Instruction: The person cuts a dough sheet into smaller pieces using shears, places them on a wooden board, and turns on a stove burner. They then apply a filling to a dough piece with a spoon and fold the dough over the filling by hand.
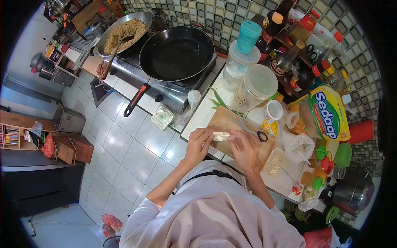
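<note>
Between the fingertips of both hands is a small pale, layered, folded piece (221, 136); its exact kind is too small to tell. My left hand (197, 145) pinches its left end, and my right hand (246, 152) holds its right end. Both are above a wooden cutting board (223, 118) at the counter's edge. Scissors with dark handles (261, 136) lie on the board beside my right hand. Right of the board, a clear plastic container (273, 162) has pale contents. Green leaves (218, 99) lie at the board's far edge.
A black frying pan (175, 56) sits on the gas stove (157, 89), its handle sticking out past the front. Behind it, a wok (101, 48) holds brown food and a spatula. Jars (256, 89), bottles (281, 62) and a yellow Sedaap pack (326, 111) crowd the counter's back.
</note>
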Action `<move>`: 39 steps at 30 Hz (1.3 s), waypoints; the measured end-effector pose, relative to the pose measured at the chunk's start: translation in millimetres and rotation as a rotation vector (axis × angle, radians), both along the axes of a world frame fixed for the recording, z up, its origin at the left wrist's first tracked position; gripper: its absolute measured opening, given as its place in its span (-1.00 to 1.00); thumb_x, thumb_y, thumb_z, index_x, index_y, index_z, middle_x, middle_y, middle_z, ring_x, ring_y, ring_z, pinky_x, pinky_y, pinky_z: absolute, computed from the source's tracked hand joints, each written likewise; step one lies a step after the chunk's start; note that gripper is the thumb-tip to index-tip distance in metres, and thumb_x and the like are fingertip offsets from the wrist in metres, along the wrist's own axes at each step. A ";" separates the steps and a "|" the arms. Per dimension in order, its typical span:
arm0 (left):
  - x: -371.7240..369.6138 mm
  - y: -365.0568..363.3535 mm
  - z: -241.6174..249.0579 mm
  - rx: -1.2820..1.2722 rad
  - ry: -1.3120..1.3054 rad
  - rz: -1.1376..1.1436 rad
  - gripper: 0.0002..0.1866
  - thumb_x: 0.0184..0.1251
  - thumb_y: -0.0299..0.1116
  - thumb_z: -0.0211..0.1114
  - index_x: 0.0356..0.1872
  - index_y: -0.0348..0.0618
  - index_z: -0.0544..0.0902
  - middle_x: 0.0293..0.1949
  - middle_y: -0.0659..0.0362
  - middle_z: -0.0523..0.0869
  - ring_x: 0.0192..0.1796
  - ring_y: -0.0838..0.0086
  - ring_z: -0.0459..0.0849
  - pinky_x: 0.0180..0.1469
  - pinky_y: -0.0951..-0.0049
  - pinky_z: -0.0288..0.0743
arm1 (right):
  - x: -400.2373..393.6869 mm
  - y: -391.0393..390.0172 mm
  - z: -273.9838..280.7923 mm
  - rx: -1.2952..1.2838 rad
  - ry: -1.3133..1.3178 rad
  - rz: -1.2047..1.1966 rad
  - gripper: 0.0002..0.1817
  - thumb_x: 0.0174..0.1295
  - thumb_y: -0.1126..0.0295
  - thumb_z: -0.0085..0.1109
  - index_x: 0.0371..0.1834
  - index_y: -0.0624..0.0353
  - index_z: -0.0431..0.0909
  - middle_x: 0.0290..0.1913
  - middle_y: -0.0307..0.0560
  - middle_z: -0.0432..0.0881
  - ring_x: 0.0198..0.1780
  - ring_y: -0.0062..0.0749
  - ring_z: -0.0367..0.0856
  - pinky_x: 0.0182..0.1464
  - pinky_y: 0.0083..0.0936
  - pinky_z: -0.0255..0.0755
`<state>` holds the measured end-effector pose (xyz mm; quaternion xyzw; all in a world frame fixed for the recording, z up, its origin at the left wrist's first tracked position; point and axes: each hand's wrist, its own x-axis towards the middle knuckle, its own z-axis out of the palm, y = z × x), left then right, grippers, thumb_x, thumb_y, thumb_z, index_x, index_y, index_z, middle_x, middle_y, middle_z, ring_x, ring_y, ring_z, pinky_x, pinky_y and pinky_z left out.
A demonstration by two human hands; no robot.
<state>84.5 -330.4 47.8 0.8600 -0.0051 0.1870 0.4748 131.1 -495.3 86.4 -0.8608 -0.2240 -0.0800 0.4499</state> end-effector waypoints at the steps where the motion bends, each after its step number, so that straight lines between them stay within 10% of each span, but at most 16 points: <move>1: 0.3 -0.1 -0.9 0.001 -0.003 -0.001 -0.84 0.14 -0.49 0.14 -0.24 -0.25 0.56 -0.27 0.11 0.58 -0.16 0.28 0.49 -0.13 0.38 0.26 | 0.8 -0.5 1.9 -0.026 -0.052 0.036 -0.70 -0.08 0.54 0.23 -0.20 0.17 0.53 -0.32 -0.09 0.57 -0.29 -0.31 0.57 -0.25 -0.49 0.44; 15: -2.5 -2.4 0.4 -0.046 -0.019 -0.009 -0.84 0.15 -0.50 0.11 -0.24 -0.29 0.55 -0.28 0.08 0.58 -0.19 0.24 0.51 -0.14 0.37 0.28 | -1.7 3.9 -21.7 0.139 -0.185 0.131 -0.80 -0.17 0.60 0.30 -0.45 0.24 0.49 -0.39 -0.08 0.57 -0.33 -0.27 0.54 -0.21 -0.47 0.41; 23: -6.7 4.5 6.3 -0.048 0.009 -0.101 -0.76 0.16 -0.49 0.10 -0.12 -0.23 0.52 -0.19 0.08 0.56 -0.10 0.26 0.48 -0.08 0.39 0.26 | 5.8 3.5 -13.1 0.152 0.219 0.066 -0.63 -0.16 0.59 0.27 -0.18 0.20 0.52 -0.19 -0.04 0.52 -0.18 -0.33 0.49 -0.19 -0.51 0.40; 39: -1.1 11.6 -0.9 0.186 -0.026 -0.102 -0.61 -0.04 -0.51 0.21 -0.08 -0.14 0.53 -0.26 0.15 0.54 -0.12 0.29 0.46 -0.05 0.32 0.24 | 2.6 4.7 -26.1 -0.028 0.081 0.136 -0.66 0.00 0.67 -0.03 -0.11 0.24 0.49 -0.24 0.03 0.50 -0.13 -0.10 0.46 -0.04 -0.36 0.31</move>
